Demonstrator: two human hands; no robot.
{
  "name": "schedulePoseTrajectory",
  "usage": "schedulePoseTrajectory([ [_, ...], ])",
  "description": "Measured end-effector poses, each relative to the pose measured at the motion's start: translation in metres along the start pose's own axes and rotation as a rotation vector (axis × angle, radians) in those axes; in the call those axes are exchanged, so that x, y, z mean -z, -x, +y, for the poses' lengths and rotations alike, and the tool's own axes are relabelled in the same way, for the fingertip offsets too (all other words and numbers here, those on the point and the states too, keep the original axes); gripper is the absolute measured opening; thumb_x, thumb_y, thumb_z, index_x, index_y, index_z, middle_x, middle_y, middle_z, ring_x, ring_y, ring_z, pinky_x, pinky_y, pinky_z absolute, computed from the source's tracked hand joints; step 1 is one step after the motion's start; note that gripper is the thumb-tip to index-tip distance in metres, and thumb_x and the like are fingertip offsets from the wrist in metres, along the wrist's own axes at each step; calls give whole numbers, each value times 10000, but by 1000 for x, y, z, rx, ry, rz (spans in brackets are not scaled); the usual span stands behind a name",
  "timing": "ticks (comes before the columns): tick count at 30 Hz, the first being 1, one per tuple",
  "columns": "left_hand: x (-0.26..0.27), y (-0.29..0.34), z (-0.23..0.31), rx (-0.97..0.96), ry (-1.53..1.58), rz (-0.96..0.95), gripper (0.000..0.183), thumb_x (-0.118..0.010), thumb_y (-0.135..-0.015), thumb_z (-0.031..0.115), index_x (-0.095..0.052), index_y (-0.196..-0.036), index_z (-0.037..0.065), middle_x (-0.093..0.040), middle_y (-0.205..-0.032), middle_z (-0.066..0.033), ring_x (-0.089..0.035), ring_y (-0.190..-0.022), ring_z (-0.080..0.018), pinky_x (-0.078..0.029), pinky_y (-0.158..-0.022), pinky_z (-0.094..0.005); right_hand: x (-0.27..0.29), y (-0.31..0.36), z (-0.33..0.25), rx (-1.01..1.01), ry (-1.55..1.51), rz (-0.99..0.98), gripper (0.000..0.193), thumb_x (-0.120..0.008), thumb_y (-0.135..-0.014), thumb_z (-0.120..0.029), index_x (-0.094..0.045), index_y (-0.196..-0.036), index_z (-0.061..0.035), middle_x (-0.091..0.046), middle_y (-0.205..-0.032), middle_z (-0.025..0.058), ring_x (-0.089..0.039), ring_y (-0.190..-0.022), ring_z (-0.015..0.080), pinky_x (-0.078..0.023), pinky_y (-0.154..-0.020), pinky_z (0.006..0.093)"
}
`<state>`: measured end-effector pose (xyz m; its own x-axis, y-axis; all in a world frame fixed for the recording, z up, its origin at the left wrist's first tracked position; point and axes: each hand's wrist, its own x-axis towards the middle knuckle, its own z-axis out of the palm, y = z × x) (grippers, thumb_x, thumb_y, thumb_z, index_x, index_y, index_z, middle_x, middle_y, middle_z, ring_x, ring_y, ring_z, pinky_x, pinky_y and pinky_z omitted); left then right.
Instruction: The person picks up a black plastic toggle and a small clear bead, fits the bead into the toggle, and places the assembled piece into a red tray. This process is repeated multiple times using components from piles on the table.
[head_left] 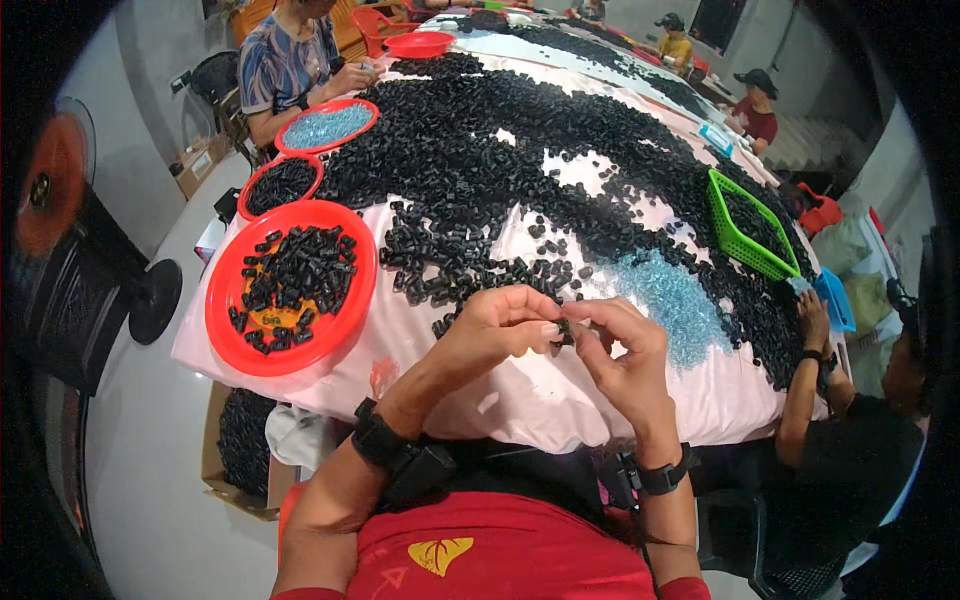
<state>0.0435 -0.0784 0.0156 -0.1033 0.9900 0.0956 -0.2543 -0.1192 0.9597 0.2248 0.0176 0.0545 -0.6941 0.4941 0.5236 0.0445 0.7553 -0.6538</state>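
Note:
My left hand (498, 328) and my right hand (625, 358) meet above the table's near edge, both pinched closed. Between their fingertips is a small black plastic piece (565, 333), mostly covered by the fingers; its exact shape cannot be made out. Just beyond my hands spreads a mass of short black cylindrical pieces (470, 150). A pile of small clear bluish plastic parts (668, 305) lies right of my right hand. To the left, a red basin (362, 290) holds more black pieces.
Two red bowls, one of clear parts (327, 126) and one of dark parts (281, 187), stand at left. A green basket (755, 225) is at right. Co-workers (290, 60) sit around the table. A fan (60, 220) and a cardboard box (215, 450) stand on the floor.

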Motion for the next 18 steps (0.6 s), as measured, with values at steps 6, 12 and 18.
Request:
schedulePoseTrajectory([
  [6,-4,4,7,96,60,27,259,-691,-955,146,-665,-1185,30,-689,-927,-5,-596,-759,-56,-457,-667,-186,0,-2,-1,110,-13,40,219,-717,-866,2,-764,-1073,-54,-748,-900,75,-631,-716,129,-461,-539,246],
  [12,18,3,-15,205,273,53,244,-633,-992,117,-664,-1206,5,-691,-975,-34,-607,-757,-65,-479,-656,-195,7,-1,19,-199,99,74,189,-655,-902,-25,-745,-1067,1,-739,-869,120,-624,-635,124,-485,-561,273],
  [18,26,-2,-22,143,163,297,273,-614,-999,115,-616,-1228,-33,-684,-1032,-74,-694,-858,-139,-521,-677,-216,-5,3,43,-241,131,-210,188,-660,-919,-103,-746,-1062,-16,-729,-957,186,-718,-800,273,-541,-670,344],
])
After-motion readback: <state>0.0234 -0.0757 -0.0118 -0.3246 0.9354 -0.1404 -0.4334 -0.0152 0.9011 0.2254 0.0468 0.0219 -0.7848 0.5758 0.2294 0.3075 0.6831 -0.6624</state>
